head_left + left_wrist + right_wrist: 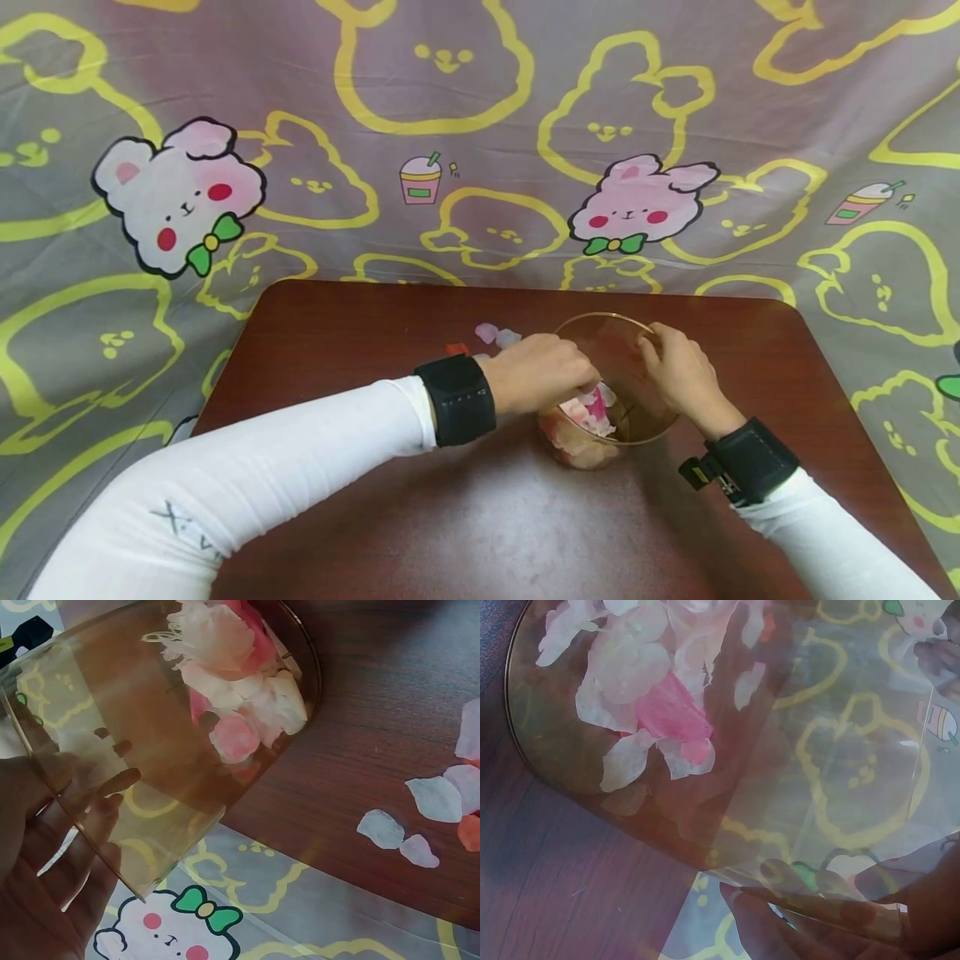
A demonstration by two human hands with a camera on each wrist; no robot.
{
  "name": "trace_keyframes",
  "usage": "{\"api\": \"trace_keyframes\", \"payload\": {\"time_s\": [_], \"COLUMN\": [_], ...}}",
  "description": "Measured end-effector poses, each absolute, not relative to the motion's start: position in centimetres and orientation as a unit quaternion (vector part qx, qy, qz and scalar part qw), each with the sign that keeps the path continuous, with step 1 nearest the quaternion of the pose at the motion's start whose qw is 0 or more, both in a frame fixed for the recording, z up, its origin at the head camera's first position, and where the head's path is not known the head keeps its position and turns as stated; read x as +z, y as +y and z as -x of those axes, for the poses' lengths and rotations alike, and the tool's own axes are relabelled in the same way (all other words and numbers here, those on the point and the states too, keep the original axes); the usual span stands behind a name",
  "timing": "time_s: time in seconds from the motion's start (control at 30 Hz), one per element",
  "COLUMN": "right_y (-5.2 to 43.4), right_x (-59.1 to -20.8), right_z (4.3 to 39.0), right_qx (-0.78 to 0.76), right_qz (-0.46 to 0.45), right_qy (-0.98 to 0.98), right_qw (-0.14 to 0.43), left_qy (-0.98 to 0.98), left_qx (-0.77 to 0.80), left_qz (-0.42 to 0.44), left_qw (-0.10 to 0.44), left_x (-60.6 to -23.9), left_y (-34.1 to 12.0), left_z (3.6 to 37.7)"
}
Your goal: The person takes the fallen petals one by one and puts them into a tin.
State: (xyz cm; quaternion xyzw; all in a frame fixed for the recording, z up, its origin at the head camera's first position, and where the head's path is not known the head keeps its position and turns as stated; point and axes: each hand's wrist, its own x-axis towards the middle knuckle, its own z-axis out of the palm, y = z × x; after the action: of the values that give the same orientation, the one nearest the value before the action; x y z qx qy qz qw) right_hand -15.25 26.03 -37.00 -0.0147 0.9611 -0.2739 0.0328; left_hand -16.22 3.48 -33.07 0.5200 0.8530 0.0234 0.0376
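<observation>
A clear amber-tinted glass container (633, 421) with a thin gold rim stands tilted on the table, its mouth facing me. White, pale pink and bright pink flower petals (590, 414) lie heaped inside; they show large through the wall in the right wrist view. My right hand (684, 373) grips the container's wall at its right rim, thumb and fingers on either side. My left hand (542, 371) is over the left side of the mouth with bent fingers, its fingertips hidden close above the petals. I cannot tell whether it holds a petal.
Beyond my left hand, loose petals lie on the brown wooden table (337, 350): a lilac petal (486, 333), a pale bluish petal (507, 338) and a red petal (456, 349). A patterned cloth (480, 225) hangs behind the table's far edge.
</observation>
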Motion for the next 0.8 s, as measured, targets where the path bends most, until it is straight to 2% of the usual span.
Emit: {"api": "trace_keyframes", "payload": {"time_s": [0.33,0.6,0.8], "right_y": [26.1,26.1,26.1], "right_x": [-37.0,-36.9,-37.0], "right_z": [15.2,15.2,15.2], "right_qx": [-0.274,-0.274,-0.278], "right_qz": [0.014,0.013,0.014], "right_qy": [0.961,0.961,0.96], "right_qw": [0.032,0.036,0.04], "left_qy": [0.868,0.883,0.908], "left_qx": [0.081,0.162,0.208], "left_qz": [-0.481,-0.44,-0.364], "left_qw": [0.092,0.013,0.021], "left_x": [-32.9,-32.5,-32.6], "left_y": [3.1,1.1,-1.3], "left_z": [16.5,17.4,18.7]}}
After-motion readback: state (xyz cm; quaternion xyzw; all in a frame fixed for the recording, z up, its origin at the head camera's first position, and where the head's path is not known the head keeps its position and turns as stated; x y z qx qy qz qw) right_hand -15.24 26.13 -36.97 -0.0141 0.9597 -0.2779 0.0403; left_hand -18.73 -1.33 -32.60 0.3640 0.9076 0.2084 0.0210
